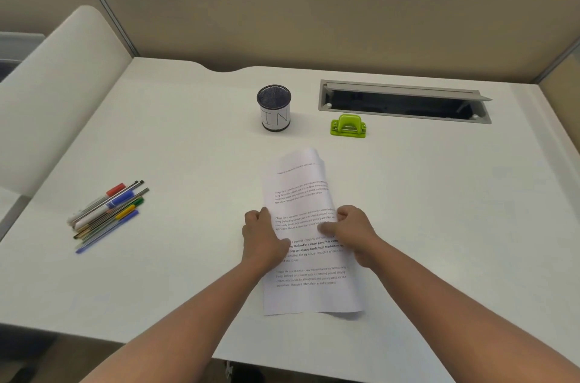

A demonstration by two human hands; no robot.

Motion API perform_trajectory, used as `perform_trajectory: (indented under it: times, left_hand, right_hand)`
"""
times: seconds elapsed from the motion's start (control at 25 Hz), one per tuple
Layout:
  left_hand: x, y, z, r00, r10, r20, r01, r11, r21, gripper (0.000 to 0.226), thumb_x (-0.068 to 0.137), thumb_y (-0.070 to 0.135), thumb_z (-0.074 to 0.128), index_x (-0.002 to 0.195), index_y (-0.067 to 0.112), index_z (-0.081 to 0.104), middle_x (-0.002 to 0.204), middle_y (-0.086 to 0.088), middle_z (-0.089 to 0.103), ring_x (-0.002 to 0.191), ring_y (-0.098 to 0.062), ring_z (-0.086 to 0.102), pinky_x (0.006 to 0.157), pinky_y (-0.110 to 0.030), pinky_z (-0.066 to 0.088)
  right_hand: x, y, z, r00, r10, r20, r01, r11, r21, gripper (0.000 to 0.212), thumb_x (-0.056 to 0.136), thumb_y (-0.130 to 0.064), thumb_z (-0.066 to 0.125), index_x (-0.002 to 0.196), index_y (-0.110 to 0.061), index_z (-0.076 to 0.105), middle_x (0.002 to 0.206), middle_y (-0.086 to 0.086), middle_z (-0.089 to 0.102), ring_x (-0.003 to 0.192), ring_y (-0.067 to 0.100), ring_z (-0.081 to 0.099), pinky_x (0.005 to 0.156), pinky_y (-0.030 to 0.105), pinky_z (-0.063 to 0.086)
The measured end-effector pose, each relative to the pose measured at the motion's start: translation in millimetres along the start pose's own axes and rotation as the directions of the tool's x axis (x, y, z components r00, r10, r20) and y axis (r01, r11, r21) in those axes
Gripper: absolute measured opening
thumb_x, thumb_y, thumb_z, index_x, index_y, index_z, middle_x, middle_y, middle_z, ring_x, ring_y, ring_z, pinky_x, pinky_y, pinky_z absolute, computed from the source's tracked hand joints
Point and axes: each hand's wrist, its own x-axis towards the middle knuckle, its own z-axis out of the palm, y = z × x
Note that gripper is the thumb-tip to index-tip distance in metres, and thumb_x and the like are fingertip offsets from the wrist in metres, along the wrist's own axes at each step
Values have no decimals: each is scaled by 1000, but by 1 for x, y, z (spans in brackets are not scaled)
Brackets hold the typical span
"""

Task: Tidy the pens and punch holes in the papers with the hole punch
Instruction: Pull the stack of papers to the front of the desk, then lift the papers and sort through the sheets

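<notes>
White bench point(439, 210) under a beige partition; at lower centre the left hand point(263, 238) and right hand point(351, 230) each pinch a side of the papers point(309, 194), whose far end curls; sheets could slip askew, misaligning holes; hole punch point(347, 126) sits beyond, pens point(108, 213) loose at left.

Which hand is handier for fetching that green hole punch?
The right hand, probably. The hole punch sits beyond the papers, toward the right, while the left hand grips their opposite edge.
</notes>
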Motion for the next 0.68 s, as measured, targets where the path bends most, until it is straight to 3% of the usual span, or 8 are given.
perform_trajectory:
  times: [0.08, 0.2, 0.28, 0.36, 0.44, 0.56, 0.68]
  left_hand:
    - [1, 0, 0, 1000, -11, 5, 11, 1000, -2, 58, 75, 29, 75, 121, 16, 42, 129, -3, 32, 105, -20, 36, 86, -29, 37]
    - [1, 0, 0, 1000, -11, 6, 11, 1000, 6, 65, 76, 30, 76, 128, 14, 41, 134, -5, 32, 116, -26, 42, 88, -29, 37]
    - [1, 0, 0, 1000, -10, 7, 9, 1000, 9, 64, 77, 29, 77, 127, 14, 41, 135, -5, 32, 116, -27, 42, 88, -29, 36]
    - [-1, 1, -1, 1000, -14, 10, 14, 1000, -1, 58, 77, 28, 76, 122, 15, 42, 134, -5, 32, 108, -23, 38, 87, -30, 36]
    - [0, 1, -2, 1000, -21, 16, 21, 1000, -6, 56, 77, 28, 76, 121, 15, 43, 134, -5, 32, 105, -21, 34, 87, -30, 36]
    - [-1, 2, -3, 999, -22, 30, 23, 1000, -12, 60, 77, 27, 75, 126, 14, 42, 137, -6, 32, 110, -24, 38, 87, -29, 35]
    - [-1, 3, -4, 1000, -15, 22, 15, 1000, 15, 82, 79, 36, 76, 144, 14, 31, 146, -10, 30, 128, -33, 37, 95, -33, 37]
  right_hand:
    - [-1, 0, -2, 995, 6, 103, -25, 983, 182, 60, 69, -15, 89, 120, -13, 57, 114, 9, 72, 93, 28, 76, 77, 44, 62]
    - [2, 3, -8, 988, 1, 155, -67, 905, 421, 83, 61, -20, 98, 126, -20, 47, 119, 11, 71, 95, 33, 76, 79, 58, 61]
    - [5, 4, -16, 988, 19, 155, -90, 881, 464, 78, 64, -18, 95, 127, -16, 48, 117, 15, 73, 95, 37, 76, 80, 63, 59]
    - [8, 3, -23, 988, 34, 150, -95, 902, 420, 54, 77, -11, 84, 124, -9, 58, 110, 17, 77, 94, 38, 76, 82, 60, 60]
    - [10, 3, -28, 994, 40, 100, -65, 963, 260, 29, 85, -1, 69, 114, -7, 68, 102, 14, 79, 87, 33, 77, 74, 48, 63]
    - [10, 5, -29, 1000, -13, 18, 13, 1000, 15, 27, 86, 4, 56, 99, -12, 73, 97, 11, 79, 82, 31, 77, 61, 40, 63]
    - [5, 6, -31, 995, -95, 7, 95, 995, -2, 28, 89, 2, 55, 97, -18, 73, 95, 6, 80, 84, 29, 77, 77, 47, 64]
